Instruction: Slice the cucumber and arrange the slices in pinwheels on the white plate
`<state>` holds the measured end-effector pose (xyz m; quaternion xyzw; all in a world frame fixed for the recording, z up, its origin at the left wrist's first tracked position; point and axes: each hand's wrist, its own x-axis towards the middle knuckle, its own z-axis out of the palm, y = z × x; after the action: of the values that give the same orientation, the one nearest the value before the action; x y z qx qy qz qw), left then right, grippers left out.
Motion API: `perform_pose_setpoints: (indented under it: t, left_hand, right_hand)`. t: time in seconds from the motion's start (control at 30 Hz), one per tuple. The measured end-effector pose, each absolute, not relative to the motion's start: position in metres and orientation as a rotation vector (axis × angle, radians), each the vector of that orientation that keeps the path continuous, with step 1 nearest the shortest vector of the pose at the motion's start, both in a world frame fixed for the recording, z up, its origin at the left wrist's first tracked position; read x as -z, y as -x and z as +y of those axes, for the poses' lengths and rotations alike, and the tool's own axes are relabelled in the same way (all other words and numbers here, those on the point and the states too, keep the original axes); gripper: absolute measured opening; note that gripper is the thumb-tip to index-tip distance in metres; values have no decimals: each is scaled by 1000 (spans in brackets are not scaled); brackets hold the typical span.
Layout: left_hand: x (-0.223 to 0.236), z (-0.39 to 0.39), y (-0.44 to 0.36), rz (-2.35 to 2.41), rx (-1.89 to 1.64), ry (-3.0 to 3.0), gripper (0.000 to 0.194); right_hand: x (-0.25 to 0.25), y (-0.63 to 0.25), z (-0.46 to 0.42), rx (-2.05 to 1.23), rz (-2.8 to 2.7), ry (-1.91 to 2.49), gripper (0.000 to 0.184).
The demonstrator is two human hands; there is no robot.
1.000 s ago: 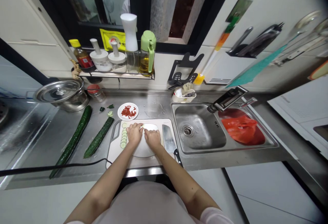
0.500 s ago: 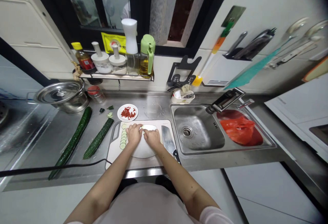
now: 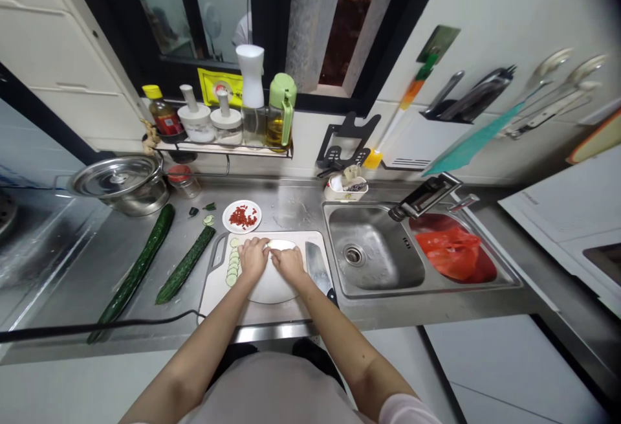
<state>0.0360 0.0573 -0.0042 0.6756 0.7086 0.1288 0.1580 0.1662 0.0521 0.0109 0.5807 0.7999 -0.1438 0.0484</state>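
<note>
My left hand [image 3: 253, 259] and my right hand [image 3: 288, 262] meet over the far left rim of a white plate [image 3: 273, 288]. Fingers of both are closed around what looks like a thin, pale green cucumber slice [image 3: 267, 244], mostly hidden by the fingertips. The plate lies on a light cutting board [image 3: 213, 299]. Left of my left hand, a column of overlapping cucumber slices [image 3: 232, 271] rests on the board. A kitchen knife [image 3: 317, 261] lies flat at the board's right side, its black handle partly behind my right forearm.
A small dish [image 3: 233, 222] of red pieces stands behind the board. Two cucumbers, one long [image 3: 138, 262] and one cut [image 3: 185, 266], lie left, near cucumber ends [image 3: 209, 206]. The sink [image 3: 373, 285] is at the right. A black cable [image 3: 111, 325] crosses the front left.
The view has tilted slightly upward, so the scene sits a little lower. My hands stay together at the plate's far rim, with only slight finger movement.
</note>
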Motion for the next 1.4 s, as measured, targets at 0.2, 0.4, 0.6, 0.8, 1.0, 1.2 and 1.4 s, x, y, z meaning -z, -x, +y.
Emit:
perform_pose_setpoints:
  t: [0.2, 0.4, 0.6, 0.8, 1.0, 1.2, 1.4]
  left_hand:
    - [2, 57, -37, 2030, -349, -1936, 30]
    - [-1, 56, -37, 2034, -314, -1922, 31]
    - [0, 56, -37, 2023, -349, -1936, 30]
    - [0, 57, -37, 2034, -338, -1921, 31]
    - [2, 58, -36, 2028, -334, -1926, 30]
    - [5, 58, -35, 2023, -357, -1942, 30]
    - [4, 58, -36, 2024, -352, -1949, 29]
  right_hand:
    - [-17, -167, 54, 504, 2402, -1806, 38]
    - [-21, -170, 55, 567, 2377, -1828, 39]
    - [-20, -169, 50, 530, 2372, -1918, 38]
    - [-14, -165, 49, 488, 2357, -1886, 37]
    - [-14, -166, 53, 460, 2367, -1819, 36]
    - [-17, -166, 56, 390, 2419, -1728, 36]
    - [-19, -162, 57, 329, 2435, -1638, 36]
